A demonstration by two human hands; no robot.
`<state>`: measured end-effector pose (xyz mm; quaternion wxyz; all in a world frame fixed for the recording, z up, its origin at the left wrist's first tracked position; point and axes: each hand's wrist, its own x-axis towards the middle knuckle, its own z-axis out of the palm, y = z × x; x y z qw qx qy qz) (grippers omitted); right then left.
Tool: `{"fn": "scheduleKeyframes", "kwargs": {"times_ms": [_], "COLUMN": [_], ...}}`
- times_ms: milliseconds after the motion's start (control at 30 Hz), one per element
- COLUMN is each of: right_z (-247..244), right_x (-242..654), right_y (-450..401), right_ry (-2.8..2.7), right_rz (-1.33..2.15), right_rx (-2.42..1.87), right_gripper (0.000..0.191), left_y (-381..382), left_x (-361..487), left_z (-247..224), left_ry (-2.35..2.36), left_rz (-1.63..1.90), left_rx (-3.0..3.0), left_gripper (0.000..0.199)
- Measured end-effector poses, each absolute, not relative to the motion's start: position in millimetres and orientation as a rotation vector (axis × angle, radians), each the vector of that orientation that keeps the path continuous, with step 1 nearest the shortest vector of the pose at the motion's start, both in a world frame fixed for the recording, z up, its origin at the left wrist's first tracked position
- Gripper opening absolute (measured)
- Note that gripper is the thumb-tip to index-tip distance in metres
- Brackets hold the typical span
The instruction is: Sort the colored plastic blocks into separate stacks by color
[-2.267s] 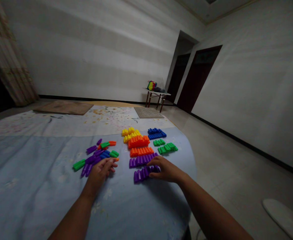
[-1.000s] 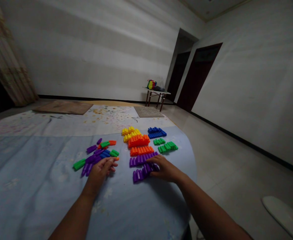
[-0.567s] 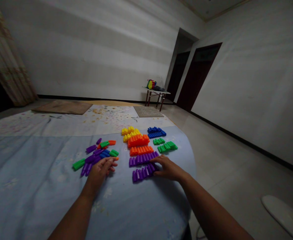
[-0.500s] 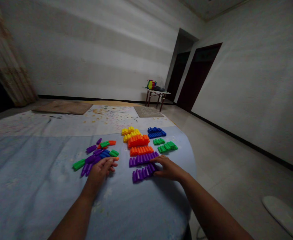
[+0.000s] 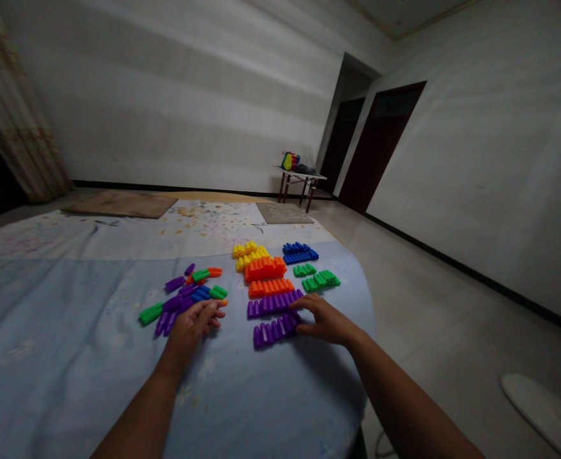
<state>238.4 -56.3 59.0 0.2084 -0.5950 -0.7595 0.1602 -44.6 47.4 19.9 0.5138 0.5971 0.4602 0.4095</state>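
Observation:
My left hand (image 5: 195, 326) is closed, fingers curled together, beside a loose pile at the left. A small orange plastic piece (image 5: 224, 303) pokes out at its fingertips. The pile holds purple pieces (image 5: 175, 284), green pieces (image 5: 151, 313) and blue pieces (image 5: 200, 294), all finger-shaped. My right hand (image 5: 321, 319) curves its thumb and index finger around the right end of the near purple row (image 5: 273, 333); its other fingers are partly hidden. Just behind lies a second purple row (image 5: 271, 306), then orange rows (image 5: 266, 271).
Yellow rows (image 5: 250, 255), blue rows (image 5: 300, 254) and green rows (image 5: 321, 280) lie farther back on the pale blue cloth (image 5: 94, 370). A brown board (image 5: 122, 204) and a grey mat (image 5: 285, 214) are at the far side. A small table (image 5: 299, 172) stands beyond.
My right hand has shifted very slightly at the end of the near purple row. My left hand and the pieces look unchanged.

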Motion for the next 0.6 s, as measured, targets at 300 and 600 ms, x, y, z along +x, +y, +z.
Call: {"fn": "scheduleKeyframes", "kwargs": {"times_ms": [300, 600], "right_z": [45.0, 28.7], "right_x": [238.0, 244.7], "right_y": [-59.3, -71.3], "right_ry": [-1.679, -1.540], "right_rz": [0.382, 0.771], "right_rx": [-1.756, -1.799], "right_gripper": [0.024, 0.045], "left_y": [37.2, 15.4], "left_x": [-32.0, -16.8], "left_z": [14.4, 15.4], "left_ry": [1.011, 1.010], "left_rz": [0.727, 0.435], "left_rx": [1.774, 2.080], "left_gripper": [0.037, 0.035]}}
